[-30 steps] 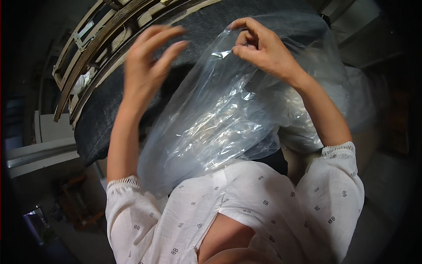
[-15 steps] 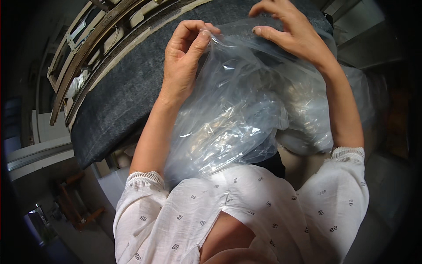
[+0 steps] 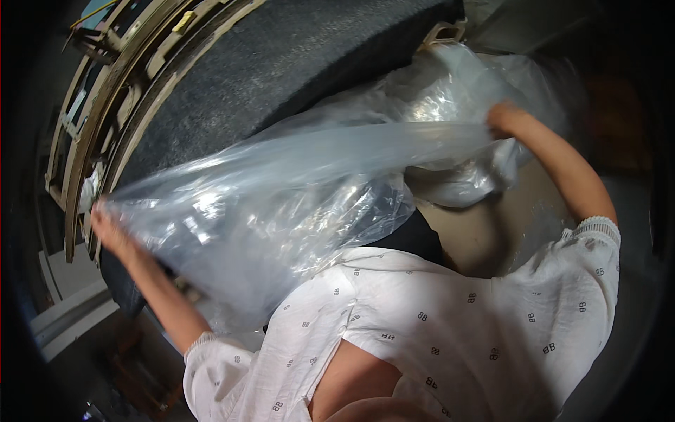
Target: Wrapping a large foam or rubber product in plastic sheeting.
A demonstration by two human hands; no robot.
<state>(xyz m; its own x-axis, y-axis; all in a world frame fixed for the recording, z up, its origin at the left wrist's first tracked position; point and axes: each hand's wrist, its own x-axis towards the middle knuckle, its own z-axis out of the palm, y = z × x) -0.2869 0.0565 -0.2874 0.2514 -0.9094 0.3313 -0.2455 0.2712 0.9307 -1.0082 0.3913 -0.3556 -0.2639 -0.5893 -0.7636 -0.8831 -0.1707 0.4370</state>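
Observation:
A large sheet of clear plastic film (image 3: 281, 165), perhaps a bag, is stretched taut between my two hands. At the far left my left hand (image 3: 111, 228) is closed on one corner of it. Out to the right my right hand (image 3: 505, 119), smeared by motion, grips the other end of the taut edge. Below that edge the film hangs in shiny folds over my lap. Whether it has one layer or two cannot be told.
A dark cloth-covered bench (image 3: 281, 60) runs beyond the film. Along its far left side stands a wooden frame (image 3: 116, 91) with slats. More crumpled clear plastic (image 3: 457, 183) is bunched at the right, above a tan floor (image 3: 485, 232).
My hands have moved far apart, the left one out left and toward me, the right one right and toward me. The film between them has gone from loose to taut.

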